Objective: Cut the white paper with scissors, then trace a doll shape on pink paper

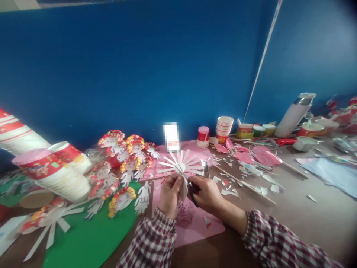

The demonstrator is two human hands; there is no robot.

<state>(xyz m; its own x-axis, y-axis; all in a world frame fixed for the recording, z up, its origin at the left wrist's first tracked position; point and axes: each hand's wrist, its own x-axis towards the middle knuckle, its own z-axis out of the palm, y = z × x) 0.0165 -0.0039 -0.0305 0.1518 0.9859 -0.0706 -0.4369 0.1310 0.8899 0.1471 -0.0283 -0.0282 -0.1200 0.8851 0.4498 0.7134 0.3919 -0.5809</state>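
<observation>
My left hand [170, 195] pinches a small piece of white paper [183, 190] between thumb and fingers. Around the black handles of a pair of scissors [193, 193] my right hand [208, 194] is closed, and the blades reach up to the left by the paper. Just beyond both hands a white paper cup cut into spread strips [181, 166] lies on pink paper [195, 232]. To the left sit paper faces with red and yellow curled edges [122, 201] and a white figure cutout [142, 197]. What the blades touch exactly is hard to make out.
Stacked paper cups [64, 182] lean at the left over a green board [92, 234]. Paper scraps [231, 192] and a thin wooden stick [248, 185] lie to the right. Further back stand a cup stack [224, 128] and a white thermos [292, 116], before a blue partition [139, 67].
</observation>
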